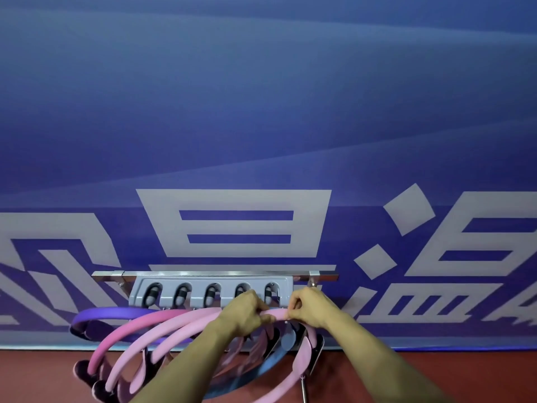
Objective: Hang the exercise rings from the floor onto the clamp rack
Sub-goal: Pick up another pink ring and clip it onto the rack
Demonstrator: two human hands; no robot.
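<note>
Two hands work at the same spot: your left hand point(244, 311) and right hand point(308, 308) both curl their fingers around the top arc of a pale pink ring point(276, 313), gripping it just beneath the right end of the grey clamp rack point(209, 289). The left hand wraps the tube from above; the right hand pinches it with thumb and fingertips, just beside the left. The rack shows five dark clamps in a row and hangs from a metal rail point(215, 274) fixed to the blue wall banner point(261, 112) with large white characters.

Ring positions: a purple ring point(116, 312) hangs at the left end of the rack; a deeper pink ring point(139, 327) sits next to it, then further pale pink rings point(174, 333) fan downward toward the red floor point(436, 373). A blue ring point(270, 363) shows low, behind your left forearm, partly hidden. Which clamp holds which ring cannot be told; the hands cover the two rightmost clamps' lower parts. Padded grips on the hanging rings appear dark and blurred at lower left.
</note>
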